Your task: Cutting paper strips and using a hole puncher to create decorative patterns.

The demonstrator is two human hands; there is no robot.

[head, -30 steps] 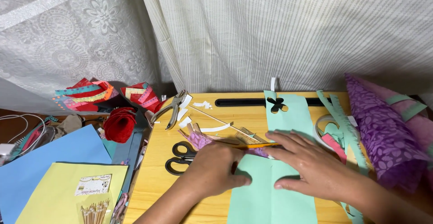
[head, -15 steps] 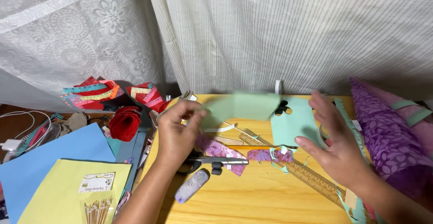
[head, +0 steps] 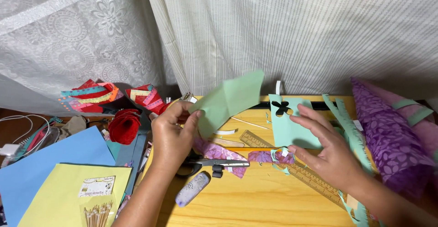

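Note:
My left hand (head: 173, 133) pinches a folded light green paper sheet (head: 228, 100) by its lower left corner and holds it in the air above the wooden table (head: 255, 199). My right hand (head: 321, 145) hovers open over a mint green sheet (head: 289, 126) with a black butterfly-shaped cutout (head: 280, 108), fingers spread, thumb near paper scraps (head: 279, 156). Below my left hand lie black-handled scissors (head: 214, 164) on purple patterned paper (head: 219, 153). A wooden ruler (head: 301, 172) runs diagonally under my right hand.
A glue stick (head: 192, 189) lies on the table front. Blue (head: 50, 158) and yellow (head: 54, 195) sheets, a bundle of sticks (head: 96, 214), a red paper rose (head: 124, 125) and striped red paper pieces (head: 93, 94) are at left. Purple patterned wrapping (head: 388, 135) is at right. Curtains hang behind.
The green sheet, pressed flat on the table a second ago, has been lifted by my left hand and now hangs higher and tilted. My right hand left the sheet and opened.

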